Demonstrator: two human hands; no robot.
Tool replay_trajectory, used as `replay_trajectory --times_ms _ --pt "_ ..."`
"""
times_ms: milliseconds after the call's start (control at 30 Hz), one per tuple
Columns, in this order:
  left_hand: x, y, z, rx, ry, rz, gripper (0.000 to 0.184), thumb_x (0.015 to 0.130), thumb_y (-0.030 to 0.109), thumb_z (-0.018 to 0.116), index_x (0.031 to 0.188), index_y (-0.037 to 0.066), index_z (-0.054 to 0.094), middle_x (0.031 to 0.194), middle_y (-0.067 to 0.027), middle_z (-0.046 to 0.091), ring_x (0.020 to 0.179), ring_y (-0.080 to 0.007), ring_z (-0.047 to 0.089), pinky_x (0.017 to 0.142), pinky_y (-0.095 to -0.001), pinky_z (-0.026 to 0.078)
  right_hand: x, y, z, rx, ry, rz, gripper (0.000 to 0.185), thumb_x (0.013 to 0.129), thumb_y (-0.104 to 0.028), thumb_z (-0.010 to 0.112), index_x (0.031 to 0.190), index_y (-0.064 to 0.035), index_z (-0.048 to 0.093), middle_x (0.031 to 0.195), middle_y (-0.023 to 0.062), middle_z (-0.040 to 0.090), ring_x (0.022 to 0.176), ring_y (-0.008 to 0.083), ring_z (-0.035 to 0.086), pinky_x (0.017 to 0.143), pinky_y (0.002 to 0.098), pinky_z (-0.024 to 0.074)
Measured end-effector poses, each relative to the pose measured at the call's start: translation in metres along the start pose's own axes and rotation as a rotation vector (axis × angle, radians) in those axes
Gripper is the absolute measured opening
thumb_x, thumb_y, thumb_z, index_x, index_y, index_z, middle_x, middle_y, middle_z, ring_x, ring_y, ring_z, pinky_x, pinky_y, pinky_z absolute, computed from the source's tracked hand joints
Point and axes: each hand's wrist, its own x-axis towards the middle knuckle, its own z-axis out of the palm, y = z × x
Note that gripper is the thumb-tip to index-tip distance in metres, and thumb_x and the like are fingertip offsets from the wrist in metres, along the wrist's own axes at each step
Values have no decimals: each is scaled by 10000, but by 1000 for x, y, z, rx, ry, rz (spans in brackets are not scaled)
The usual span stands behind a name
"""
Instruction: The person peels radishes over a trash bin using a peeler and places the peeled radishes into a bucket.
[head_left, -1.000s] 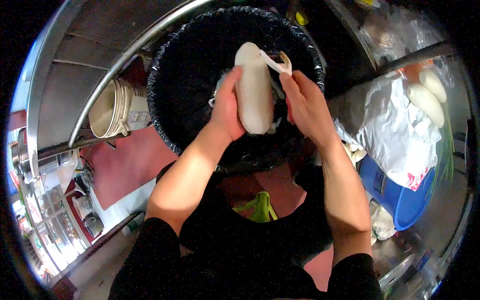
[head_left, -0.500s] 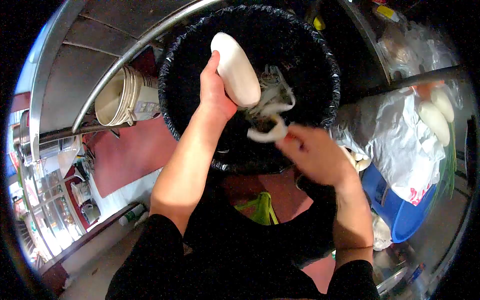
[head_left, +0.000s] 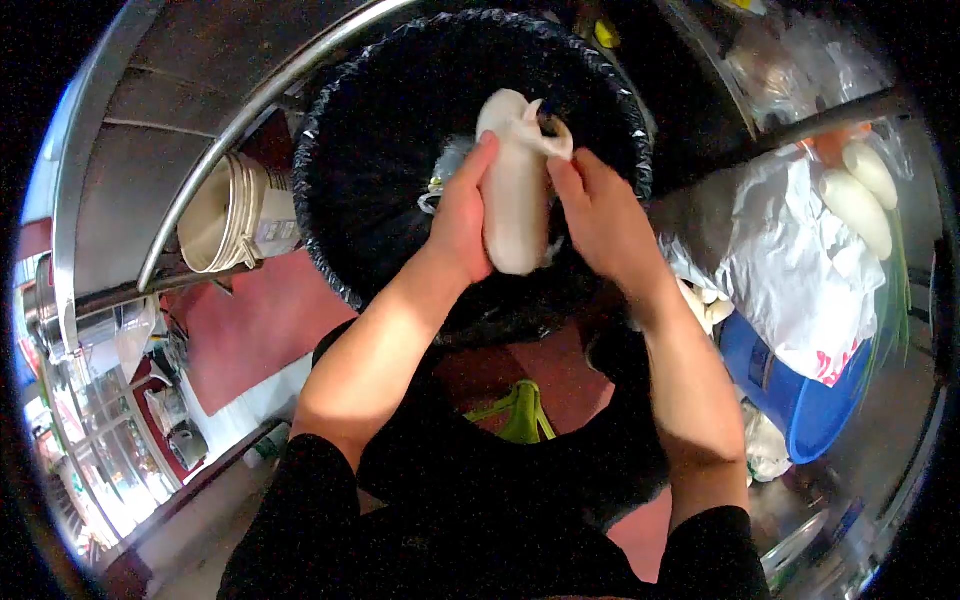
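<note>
My left hand (head_left: 463, 213) is wrapped round the side of a thick white daikon radish (head_left: 515, 215), which stands nearly upright over the bin. My right hand (head_left: 600, 207) grips a white peeler (head_left: 553, 143), its head lying against the upper part of the radish. Below both hands is a large round bin lined with a black plastic bag (head_left: 370, 150). Inside it, pale scraps (head_left: 450, 165) show partly behind my left hand. The peeler's handle is mostly hidden in my fingers, and the picture is slightly blurred there.
White buckets (head_left: 225, 215) stand left of the bin beneath a metal rail. At right, a white plastic bag (head_left: 790, 270) hangs over a blue tub (head_left: 825, 410), with more white radishes (head_left: 858, 212) beside it. A green strap-like thing (head_left: 521, 410) is below, between my legs.
The radish has moved right and turned more upright in my left hand. My right hand has brought the peeler up from below onto the radish's upper part.
</note>
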Motion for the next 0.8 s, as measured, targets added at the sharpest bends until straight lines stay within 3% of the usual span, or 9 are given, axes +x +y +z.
replay_trajectory --times_ms 200,267,333,367,433,567,667,700,800 --pt "20 69 -39 -210 299 280 569 946 553 429 1239 76 532 1050 -121 643 953 -329 614 844 -485 509 -62 -21 12 -84 -604 -10 343 948 -334 569 1022 -2 608 893 238 653 873 425 630 756 448 486" --pt "19 70 -44 -238 295 296 575 932 559 435 1237 83 538 1062 -121 643 958 -328 613 859 -491 503 -53 -25 -6 169 -469 23 324 971 -331 552 1000 -14 613 705 70 581 682 176 570 634 338 458" --pt "8 63 -24 -118 362 213 562 923 546 451 1241 92 545 1074 -118 644 967 -321 613 876 -492 498 -39 -13 -9 121 -220 -51 310 995 -324 522 979 -23 593 656 5 492 625 92 486 562 279 411" --pt "5 56 -19 -94 339 145 549 922 534 457 1245 101 553 1079 -115 644 979 -310 614 891 -484 495 -32 -12 -10 117 -212 -48 310 995 -324 522 979 -23 593 656 5 492 625 92 486 562 279 411" --pt "1 39 -11 -39 189 63 603 912 575 459 1273 99 541 1149 -112 614 1045 -290 596 931 -481 471 -18 -8 -10 153 -108 34 347 981 -340 529 1011 4 567 780 225 626 688 341 605 653 412 468" --pt "-9 8 10 2 70 -21 534 950 527 475 1256 95 548 1073 -108 631 952 -266 627 831 -433 524 10 5 -8 98 54 8 381 982 -360 492 1021 12 566 949 303 644 944 495 598 780 501 475" --pt "-8 -3 10 8 39 -58 534 944 523 503 1256 94 553 1101 -106 628 974 -262 621 847 -431 515 20 6 -5 2 47 51 399 981 -365 478 1052 16 572 973 316 640 980 499 592 830 509 479" --pt "-8 -4 8 7 21 -72 540 940 524 515 1261 92 552 1128 -105 626 991 -258 616 865 -431 507 18 16 4 -25 116 -51 396 995 -371 478 996 19 542 792 221 608 659 330 605 636 403 460" --pt "4 9 -5 36 116 52 555 942 532 507 1263 82 556 1165 -106 624 1026 -264 603 913 -436 479 -15 -6 10 3 37 -66 361 989 -338 488 1012 18 541 838 289 606 756 459 606 669 456 465"
